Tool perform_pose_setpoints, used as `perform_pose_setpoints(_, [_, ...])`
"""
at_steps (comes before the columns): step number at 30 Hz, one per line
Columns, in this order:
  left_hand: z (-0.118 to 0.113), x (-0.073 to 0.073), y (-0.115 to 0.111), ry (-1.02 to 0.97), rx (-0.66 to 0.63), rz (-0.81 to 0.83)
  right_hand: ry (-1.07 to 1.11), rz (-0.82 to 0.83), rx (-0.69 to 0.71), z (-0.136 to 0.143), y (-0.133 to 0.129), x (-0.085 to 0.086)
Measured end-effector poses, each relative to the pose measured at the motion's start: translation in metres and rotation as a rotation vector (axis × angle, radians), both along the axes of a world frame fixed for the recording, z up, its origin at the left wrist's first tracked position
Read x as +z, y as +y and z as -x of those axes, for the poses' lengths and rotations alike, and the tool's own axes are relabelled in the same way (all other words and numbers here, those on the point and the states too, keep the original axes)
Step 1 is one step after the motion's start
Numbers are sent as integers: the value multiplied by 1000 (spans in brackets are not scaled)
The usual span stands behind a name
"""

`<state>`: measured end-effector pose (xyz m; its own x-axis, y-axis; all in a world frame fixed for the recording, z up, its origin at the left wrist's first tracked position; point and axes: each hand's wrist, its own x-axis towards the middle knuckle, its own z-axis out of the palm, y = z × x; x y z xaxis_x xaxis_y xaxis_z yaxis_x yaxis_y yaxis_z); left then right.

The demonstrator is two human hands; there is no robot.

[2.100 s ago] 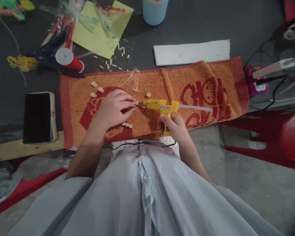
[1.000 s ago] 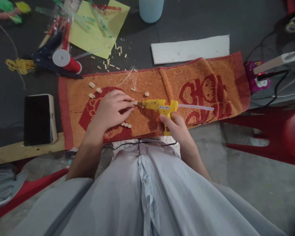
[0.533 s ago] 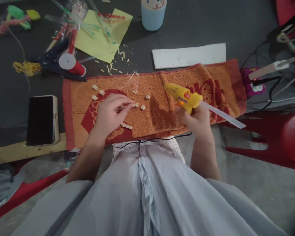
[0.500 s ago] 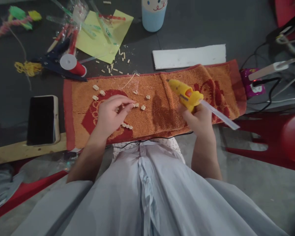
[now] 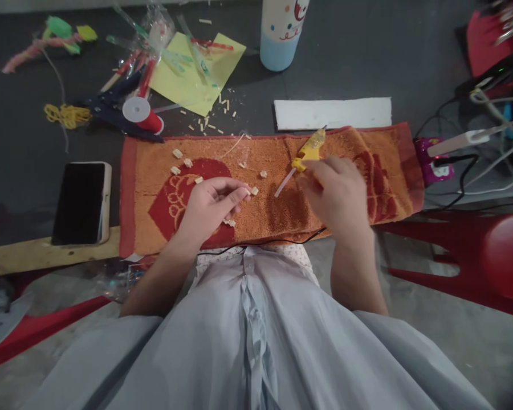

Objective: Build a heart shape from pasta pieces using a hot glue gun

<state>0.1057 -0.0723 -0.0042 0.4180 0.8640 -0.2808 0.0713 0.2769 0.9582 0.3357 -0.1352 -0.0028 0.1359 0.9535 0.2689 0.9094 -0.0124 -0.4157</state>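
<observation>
My left hand (image 5: pixel 214 205) hovers over the orange towel (image 5: pixel 256 222), its thumb and forefinger pinched on a small pale wooden piece that the fingertips mostly hide. Another little wooden piece (image 5: pixel 254 191) sits right at those fingertips. Below the palm a short pale strip (image 5: pixel 228 222) of joined bits partly shows. A yellow glue gun (image 5: pixel 311 147) lies on the towel, nozzle toward the white strip, with a clear glue stick (image 5: pixel 284 182) jutting from its rear. My right hand (image 5: pixel 337 191), slightly blurred, is beside the gun's handle with thumb and forefinger apart.
Several small wooden pieces (image 5: pixel 177 154) dot the towel. Behind it are a white strip (image 5: pixel 333 114), a cup (image 5: pixel 280 42), yellow paper (image 5: pixel 188 74), a red spool (image 5: pixel 147 117) and dark blue pliers-like cutters (image 5: pixel 115 111). A phone (image 5: pixel 81 203) lies left; a purple power block (image 5: pixel 434 162) sits right.
The glue gun has gone from my right hand onto the towel, its nozzle swung from up-left to up-right. My left hand keeps its pinch, and the view has shifted a little.
</observation>
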Motion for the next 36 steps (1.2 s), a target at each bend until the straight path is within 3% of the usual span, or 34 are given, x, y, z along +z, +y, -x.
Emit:
perform_pose_setpoints(3, [-2, 2, 1, 34, -39, 37, 347, -3, 233, 33, 0, 9])
perform_pose_setpoints(5, [-4, 4, 1, 34, -45, 61, 506, -38, 272, 48, 2, 9])
perform_pose_setpoints(12, [-8, 9, -2, -35, -40, 132, 859, 29, 256, 60, 5, 5])
perform_pose_setpoints(16, [-8, 6, -6, -60, -87, 66, 954, 33, 244, 61, 7, 5])
perform_pose_setpoints(19, [-4, 1, -5, 29, -73, -51, 1035, 49, 240, 59, 9, 3])
perform_pose_setpoints(21, [0, -2, 0, 161, -22, -216, 1027, 76, 209, 56, 10, 1])
perform_pose_setpoints(24, [9, -11, 11, 408, 38, -598, 913, 68, 148, 49, 11, -6])
perform_pose_setpoints(28, [17, -24, 24, 665, -136, -973, 699, 20, 146, 42, 15, -21])
perform_pose_setpoints(32, [13, -33, 29, 737, -293, -1066, 494, 33, 165, 47, 24, -36])
perform_pose_setpoints(36, [7, -39, 31, 745, -371, -1070, 365, 54, 170, 55, 31, -43])
